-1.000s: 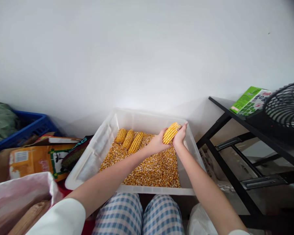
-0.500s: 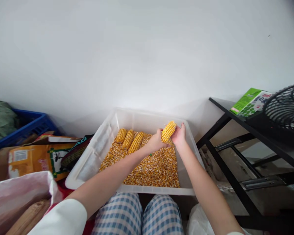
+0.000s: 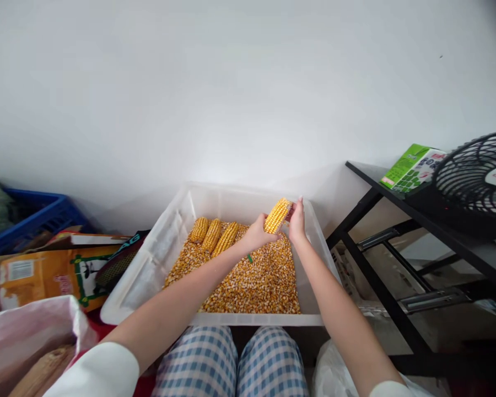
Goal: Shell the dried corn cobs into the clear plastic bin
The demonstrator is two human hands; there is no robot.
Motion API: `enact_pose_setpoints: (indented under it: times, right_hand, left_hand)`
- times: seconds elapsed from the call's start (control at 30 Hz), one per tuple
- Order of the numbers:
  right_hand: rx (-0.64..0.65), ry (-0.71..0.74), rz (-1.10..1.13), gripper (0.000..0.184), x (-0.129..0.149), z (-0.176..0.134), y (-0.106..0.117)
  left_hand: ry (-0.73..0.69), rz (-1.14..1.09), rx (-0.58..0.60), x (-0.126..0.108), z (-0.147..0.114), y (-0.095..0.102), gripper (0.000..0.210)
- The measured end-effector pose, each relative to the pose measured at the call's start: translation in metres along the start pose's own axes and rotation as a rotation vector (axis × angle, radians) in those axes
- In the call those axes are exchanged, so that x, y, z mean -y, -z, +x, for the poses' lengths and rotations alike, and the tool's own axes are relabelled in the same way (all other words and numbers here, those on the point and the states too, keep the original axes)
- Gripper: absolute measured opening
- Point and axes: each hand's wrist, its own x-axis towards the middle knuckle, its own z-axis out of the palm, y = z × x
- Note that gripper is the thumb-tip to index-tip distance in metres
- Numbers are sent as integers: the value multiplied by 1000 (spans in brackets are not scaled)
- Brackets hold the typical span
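1. Since the frame half a second ago, the held ear of corn and the right hand have risen slightly; the whole scene has slid a little toward the picture's left.
2. Left hand: fingers closed around the lower end of the ear, grasping it firmly enough to hold it tilted, upper end leaning right.
3. Right hand: at the ear's upper end, fingers bent toward it, thumb side up. Cannot tell whether these fingers grip or merely touch.
4. Ear's position: above the far right part of a translucent plastic tub, clear of the grain below. Yellow kernels cover most of its visible side.
5. Loose kernels are spread across the tub floor. A small green piece shows among them, just beside the left wrist.
6. Three more ears lie side by side on the kernels, toward the far left corner.
7. Left of the tub: an orange packet, an open white bag and a blue crate.
8. Right of the tub: a black table bearing a green-and-white box and a fan.
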Motion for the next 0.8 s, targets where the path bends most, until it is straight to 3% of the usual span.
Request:
enact_pose_setpoints:
  times: [0.13, 0.27, 0.37, 0.6, 0.73, 0.8]
  right_hand:
    - [75, -186, 161, 53, 8, -2, 1]
    - [-60, -376, 352, 49, 5, -8, 3]
    - [-144, -331, 319, 50, 2, -12, 2]
    - [-169, -79, 191, 45, 1, -16, -6]
    - [-208, 56, 152, 42, 1, -8, -2]
    - [-181, 27, 124, 42, 3, -4, 0]
  left_hand:
    - [-57, 205, -40, 0, -3, 10, 58]
    - [-107, 533, -27, -3, -9, 3, 51]
    - [-99, 614, 1, -4, -14, -7, 42]
    - [-105, 383, 0, -1, -18, -12, 39]
    - [-116, 206, 132, -2, -9, -6, 39]
    - [-109, 177, 160, -1, -6, -2, 40]
